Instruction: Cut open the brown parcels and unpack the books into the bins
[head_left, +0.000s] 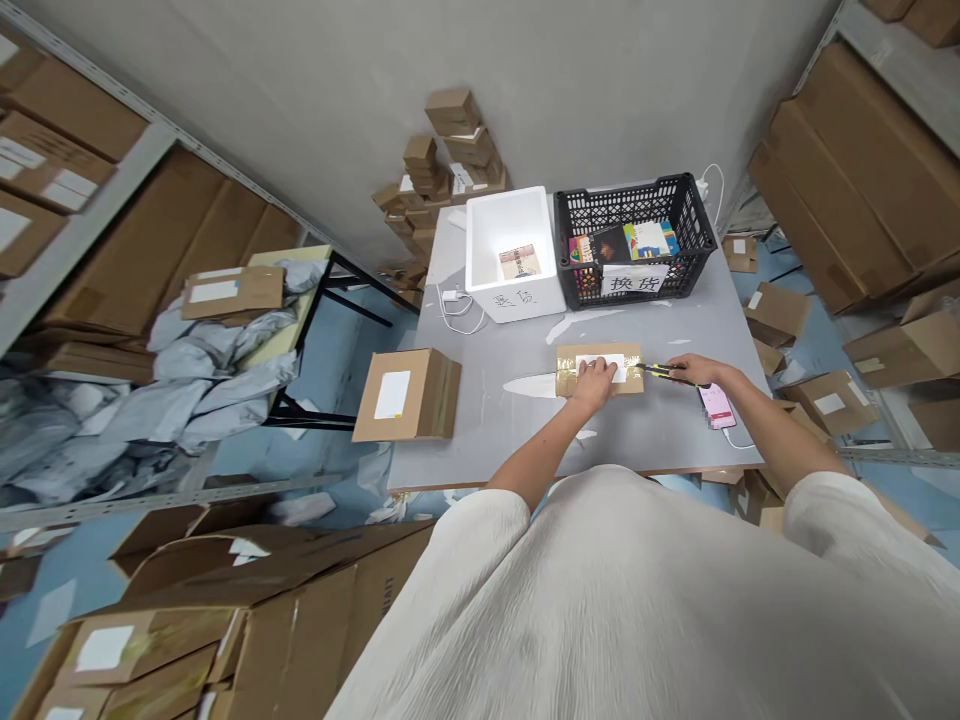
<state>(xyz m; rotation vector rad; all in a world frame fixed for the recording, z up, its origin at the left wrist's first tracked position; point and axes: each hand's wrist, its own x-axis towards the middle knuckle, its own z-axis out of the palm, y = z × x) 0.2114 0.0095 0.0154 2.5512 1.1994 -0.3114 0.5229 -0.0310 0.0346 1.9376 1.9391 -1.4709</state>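
Observation:
A small cardboard box [562, 378] with a white label and shiny tape at both ends lies flat on the grey table. My left hand [595, 384] rests on top of it, fingers spread over the label. From the right, my right hand [694, 369] is closed around a black-and-yellow utility knife [660, 372]. The knife's tip meets the taped right end of the box; whether it is in the tape I cannot tell. Just below my right wrist is a phone [718, 407] with a pink screen and a white cable.
A white foam bin [551, 296] holding one book and a black plastic crate [637, 297] with several books stand along the table's [480, 400] back. A larger carton [409, 395] sits at its left edge. Grey parcels [217, 350] and shelves of cartons line the left.

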